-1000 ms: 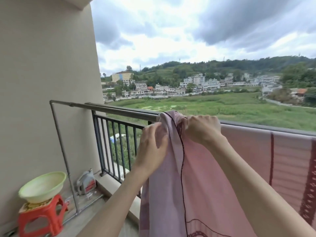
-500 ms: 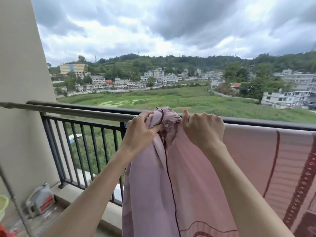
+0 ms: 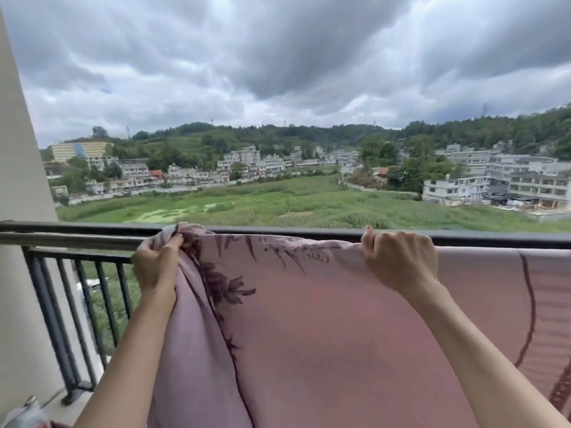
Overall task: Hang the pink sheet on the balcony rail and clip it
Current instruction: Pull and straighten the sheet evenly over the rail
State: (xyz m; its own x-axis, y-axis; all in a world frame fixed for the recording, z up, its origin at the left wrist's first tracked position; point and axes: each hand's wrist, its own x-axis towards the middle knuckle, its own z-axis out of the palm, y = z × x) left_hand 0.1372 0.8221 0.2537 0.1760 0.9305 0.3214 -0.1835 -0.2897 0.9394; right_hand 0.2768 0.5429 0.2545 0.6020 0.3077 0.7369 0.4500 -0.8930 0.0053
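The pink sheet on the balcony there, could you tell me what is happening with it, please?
A person is hanging the pink sheet over the balcony rail. The left hand holds the bunched corner at the rail, and the right hand has a grip on the top edge further along, with the cloth spread between them. Most of the sheet hangs down on the near side. No clip is visible yet.
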